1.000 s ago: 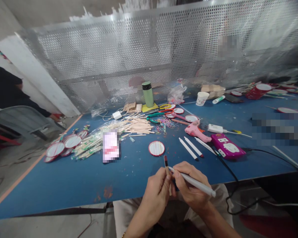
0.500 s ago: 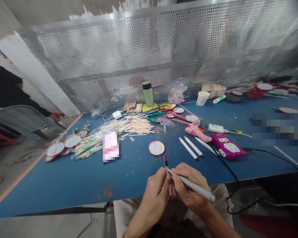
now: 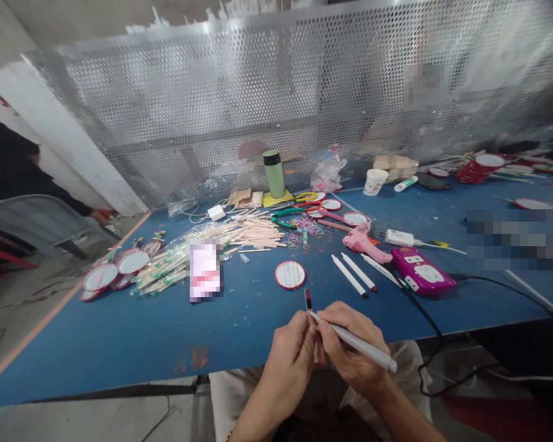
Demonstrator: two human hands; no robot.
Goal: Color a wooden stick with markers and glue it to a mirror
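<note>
My left hand is closed on a small flat wooden stick, its upper end coloured red and black. In my right hand is a white marker pen, its tip against the stick just below the dark band. Both hands are close together over the table's near edge. Beyond them lies a round white disc with a red rim. Two white markers rest to the right of the disc. The lower part of the stick is hidden by my fingers.
Loose wooden sticks and coloured bands lie mid-table beside pliers. A pink glue gun and a purple power strip with a cable are at right. A phone, green bottle and paper cup stand farther off.
The view has shifted very slightly. Both hands keep the same hold, and the marker tip stays at the stick with hardly any visible movement.
</note>
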